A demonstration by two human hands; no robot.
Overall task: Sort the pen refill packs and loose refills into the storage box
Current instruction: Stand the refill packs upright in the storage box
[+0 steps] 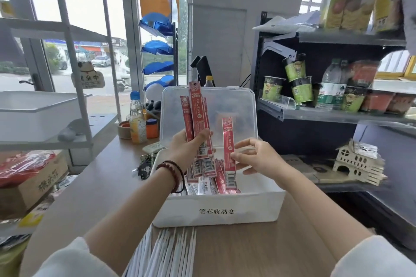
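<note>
**Red packs held over the open box, one singled out**

Head view: the white storage box [216,211] sits on the wooden table [258,252]. Its clear lid [238,110] is tipped back, so the inside can be reached from above.

The left hand [186,150] grips a fanned bundle of red refill packs [195,108] upright over the box, fingers curled round their lower part and barcode ends hanging down. My guess is that this keeps them gathered and facing one way.

The right hand [261,157] pinches a single red pack [227,137] between thumb and fingertips. It is just beside the bundle, upright too, and probably being lined up to join the others.

More packs [207,184] lie heaped inside the box. Loose white refills [173,252] lie side by side on the table against the box's near wall, not yet sorted.
</note>
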